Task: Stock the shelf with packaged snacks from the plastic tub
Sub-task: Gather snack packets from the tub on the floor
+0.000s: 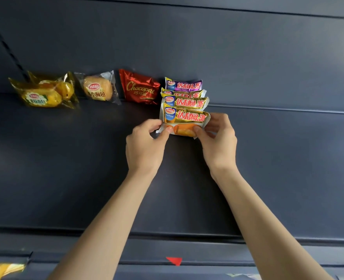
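Note:
A gold-and-orange snack pack [184,123] stands at the front of a short row on the dark shelf [86,168]. My left hand [146,144] pinches its lower left corner and my right hand [217,142] pinches its lower right corner. Behind it stand two more gold packs [187,102] and a purple pack [184,85] against the back wall. The plastic tub is out of view.
Along the back wall to the left lie a red Chocopie pack [139,88], a clear bun pack [98,88] and yellow bread packs [43,91]. A red triangle marker [175,260] sits on the shelf's front edge. Yellow wrapping [1,269] shows at the bottom left.

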